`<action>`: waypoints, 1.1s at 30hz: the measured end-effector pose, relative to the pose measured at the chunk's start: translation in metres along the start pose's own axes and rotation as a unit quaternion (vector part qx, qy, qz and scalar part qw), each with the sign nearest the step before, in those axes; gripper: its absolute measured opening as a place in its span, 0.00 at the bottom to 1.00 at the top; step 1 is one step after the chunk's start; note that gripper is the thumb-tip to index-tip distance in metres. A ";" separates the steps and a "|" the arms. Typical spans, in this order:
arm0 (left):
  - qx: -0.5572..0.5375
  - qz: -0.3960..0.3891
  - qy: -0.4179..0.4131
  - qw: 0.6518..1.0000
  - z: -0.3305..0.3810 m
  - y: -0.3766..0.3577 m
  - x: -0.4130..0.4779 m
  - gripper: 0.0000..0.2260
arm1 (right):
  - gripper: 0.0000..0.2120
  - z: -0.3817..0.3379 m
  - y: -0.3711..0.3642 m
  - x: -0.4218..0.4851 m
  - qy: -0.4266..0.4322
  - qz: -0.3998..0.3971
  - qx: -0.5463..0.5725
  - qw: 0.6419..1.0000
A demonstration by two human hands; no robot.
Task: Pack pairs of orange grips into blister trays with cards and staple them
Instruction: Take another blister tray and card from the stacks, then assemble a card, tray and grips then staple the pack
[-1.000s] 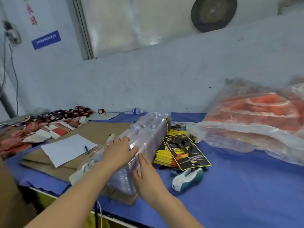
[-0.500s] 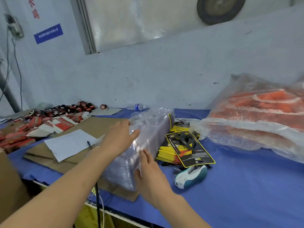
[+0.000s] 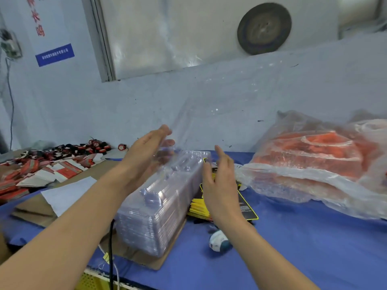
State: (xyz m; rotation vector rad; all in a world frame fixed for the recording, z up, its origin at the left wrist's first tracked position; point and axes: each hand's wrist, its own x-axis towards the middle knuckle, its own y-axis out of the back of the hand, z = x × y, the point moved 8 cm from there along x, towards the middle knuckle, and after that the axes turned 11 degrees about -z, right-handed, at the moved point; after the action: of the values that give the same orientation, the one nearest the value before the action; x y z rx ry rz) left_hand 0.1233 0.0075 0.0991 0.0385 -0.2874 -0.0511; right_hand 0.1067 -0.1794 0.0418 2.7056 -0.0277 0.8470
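— Where was the tray?

— A single clear tray [image 3: 211,114], thin, glossy and nearly invisible against the wall, was up in the air. The left hand [image 3: 146,155] pinched its near edge between thumb and fingers.

— And the other hand?

— The right hand [image 3: 219,181] hung just beside it, fingers loose and spread, gripping nothing.

— The rest of the supplies?

— The stack of blister trays [image 3: 159,210], a ribbed, moulded block of transparent plastic, sat on a cardboard sheet [image 3: 155,262]. Flat yellow-and-black cards [image 3: 248,210] lay just to its right, with a rounded white-and-teal stapler [image 3: 218,242] near them (partly hidden by the right forearm). A crinkled film bag of orange grips [image 3: 310,164] slumped further right on the blue cloth [image 3: 293,248].
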 end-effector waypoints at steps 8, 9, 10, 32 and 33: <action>-0.234 -0.440 0.148 0.854 -0.051 -0.130 -0.034 0.19 | 0.22 -0.060 0.166 -0.021 0.180 0.188 -0.325 0.909; -0.238 -0.461 0.171 0.838 -0.064 -0.148 -0.040 0.20 | 0.22 -0.057 0.175 -0.029 0.185 0.177 -0.361 0.897; -0.246 -0.475 0.199 0.821 -0.080 -0.166 -0.046 0.20 | 0.22 -0.051 0.182 -0.037 0.190 0.157 -0.393 0.886; -0.224 -0.313 0.210 0.899 -0.197 -0.229 -0.016 0.35 | 0.21 0.207 0.179 -0.070 -0.151 -0.128 -0.436 0.878; -0.166 -0.333 0.219 0.902 -0.196 -0.228 -0.021 0.35 | 0.21 0.206 0.180 -0.065 -0.151 -0.121 -0.438 0.878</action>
State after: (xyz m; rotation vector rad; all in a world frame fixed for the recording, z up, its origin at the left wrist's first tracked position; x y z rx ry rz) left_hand 0.1487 -0.2124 -0.1046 -0.1928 0.2007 -0.7642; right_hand 0.1477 -0.4166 -0.1046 1.8855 -0.1087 0.2203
